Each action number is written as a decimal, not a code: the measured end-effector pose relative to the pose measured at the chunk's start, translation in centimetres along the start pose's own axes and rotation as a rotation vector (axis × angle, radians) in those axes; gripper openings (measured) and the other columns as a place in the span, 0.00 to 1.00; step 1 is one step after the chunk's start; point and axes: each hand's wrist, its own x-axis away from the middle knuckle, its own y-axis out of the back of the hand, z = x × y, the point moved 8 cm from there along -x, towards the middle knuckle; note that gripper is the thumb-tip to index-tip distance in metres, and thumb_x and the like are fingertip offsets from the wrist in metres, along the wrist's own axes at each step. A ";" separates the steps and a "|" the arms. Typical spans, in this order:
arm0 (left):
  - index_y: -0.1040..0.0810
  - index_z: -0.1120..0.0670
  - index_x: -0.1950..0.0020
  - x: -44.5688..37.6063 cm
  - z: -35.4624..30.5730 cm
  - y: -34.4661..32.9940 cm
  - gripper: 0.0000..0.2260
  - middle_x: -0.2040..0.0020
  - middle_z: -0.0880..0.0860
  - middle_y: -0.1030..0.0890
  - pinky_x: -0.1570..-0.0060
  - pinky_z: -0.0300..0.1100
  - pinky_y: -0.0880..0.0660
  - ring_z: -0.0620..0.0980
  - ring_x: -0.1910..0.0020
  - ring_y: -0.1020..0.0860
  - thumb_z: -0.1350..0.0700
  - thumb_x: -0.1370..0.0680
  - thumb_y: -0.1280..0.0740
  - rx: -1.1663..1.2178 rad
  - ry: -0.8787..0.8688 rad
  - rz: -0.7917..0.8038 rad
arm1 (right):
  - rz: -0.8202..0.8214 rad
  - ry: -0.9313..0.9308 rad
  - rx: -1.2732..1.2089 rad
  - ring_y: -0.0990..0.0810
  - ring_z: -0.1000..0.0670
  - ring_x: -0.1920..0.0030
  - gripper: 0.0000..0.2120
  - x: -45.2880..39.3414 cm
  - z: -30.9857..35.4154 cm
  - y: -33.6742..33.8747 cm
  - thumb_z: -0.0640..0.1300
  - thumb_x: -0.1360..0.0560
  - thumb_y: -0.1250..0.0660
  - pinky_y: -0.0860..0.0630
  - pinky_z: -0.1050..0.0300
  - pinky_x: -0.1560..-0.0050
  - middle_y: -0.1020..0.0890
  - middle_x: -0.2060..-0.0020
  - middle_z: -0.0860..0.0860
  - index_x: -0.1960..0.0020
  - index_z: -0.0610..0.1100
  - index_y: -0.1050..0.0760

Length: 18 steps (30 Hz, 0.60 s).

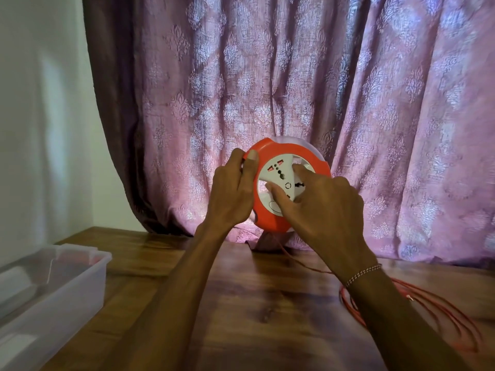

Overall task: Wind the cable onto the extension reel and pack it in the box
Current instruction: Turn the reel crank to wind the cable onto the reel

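no text or labels can be read.

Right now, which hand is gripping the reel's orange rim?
The left hand grips the reel rim; the right hand has fingers on its white socket face.

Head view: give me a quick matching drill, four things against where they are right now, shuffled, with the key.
Things:
1. reel
2. cable
3. box
4. left hand

Places:
A. far left of the table
B. held up before the curtain
C. loose loops on the table, right
D. gripping the reel's orange rim

Pairs: 1-B, 2-C, 3-A, 4-D
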 end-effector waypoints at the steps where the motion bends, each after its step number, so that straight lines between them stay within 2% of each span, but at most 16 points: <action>1: 0.32 0.51 0.59 0.0 0.1 0.0 0.20 0.70 0.49 0.24 0.67 0.55 0.28 0.45 0.71 0.27 0.37 0.17 0.47 0.003 0.004 0.000 | 0.009 0.011 0.022 0.17 0.40 0.53 0.33 -0.1 0.0 0.1 0.74 0.27 0.46 0.22 0.50 0.57 0.14 0.54 0.50 0.31 0.54 0.29; 4: 0.31 0.54 0.57 -0.1 0.4 0.2 0.22 0.69 0.51 0.24 0.67 0.57 0.26 0.46 0.71 0.25 0.37 0.17 0.47 0.010 0.017 -0.002 | -0.016 0.079 -0.015 0.18 0.44 0.52 0.25 -0.3 0.4 1.3 0.67 0.25 0.39 0.22 0.52 0.58 0.14 0.55 0.51 0.36 0.53 0.24; 6: 0.30 0.54 0.56 -0.2 0.6 0.3 0.22 0.68 0.51 0.23 0.66 0.58 0.24 0.48 0.69 0.24 0.38 0.17 0.47 0.021 0.028 -0.002 | -0.052 0.172 -0.115 0.21 0.44 0.50 0.14 -0.4 0.8 2.3 0.54 0.24 0.31 0.22 0.50 0.58 0.15 0.52 0.49 0.41 0.50 0.20; 7: 0.30 0.55 0.56 -0.2 0.7 0.3 0.22 0.67 0.52 0.22 0.65 0.59 0.24 0.51 0.69 0.23 0.39 0.17 0.47 0.028 0.033 -0.002 | -0.036 0.218 -0.143 0.23 0.43 0.47 0.12 -0.4 0.9 2.4 0.47 0.25 0.30 0.21 0.48 0.57 0.16 0.49 0.48 0.42 0.49 0.20; 9: 0.30 0.54 0.56 -0.2 0.7 0.3 0.21 0.67 0.52 0.22 0.66 0.59 0.24 0.51 0.69 0.23 0.39 0.16 0.47 0.024 0.031 -0.010 | 0.098 0.265 -0.159 0.27 0.42 0.40 0.17 -0.5 1.0 1.7 0.39 0.26 0.30 0.21 0.43 0.53 0.19 0.40 0.48 0.40 0.52 0.20; 11: 0.30 0.52 0.57 -0.2 0.7 0.5 0.20 0.68 0.52 0.23 0.66 0.58 0.25 0.48 0.70 0.24 0.38 0.17 0.47 0.015 0.031 -0.019 | 0.219 0.272 -0.121 0.32 0.42 0.35 0.22 -0.4 1.1 0.8 0.38 0.28 0.29 0.22 0.42 0.49 0.24 0.34 0.49 0.38 0.56 0.21; 15: 0.30 0.55 0.56 -0.2 1.0 0.6 0.22 0.66 0.55 0.21 0.65 0.60 0.24 0.53 0.66 0.21 0.37 0.17 0.47 0.033 0.042 -0.024 | 0.250 0.312 -0.031 0.36 0.43 0.31 0.27 0.0 1.9 0.0 0.38 0.28 0.30 0.24 0.44 0.47 0.30 0.30 0.47 0.34 0.61 0.25; 18: 0.29 0.56 0.55 -0.2 0.9 0.4 0.24 0.65 0.55 0.20 0.65 0.60 0.23 0.54 0.65 0.20 0.36 0.17 0.47 0.034 0.040 -0.015 | 0.248 0.310 0.033 0.36 0.42 0.31 0.30 0.0 2.0 -0.8 0.39 0.28 0.29 0.23 0.45 0.48 0.31 0.30 0.46 0.33 0.64 0.27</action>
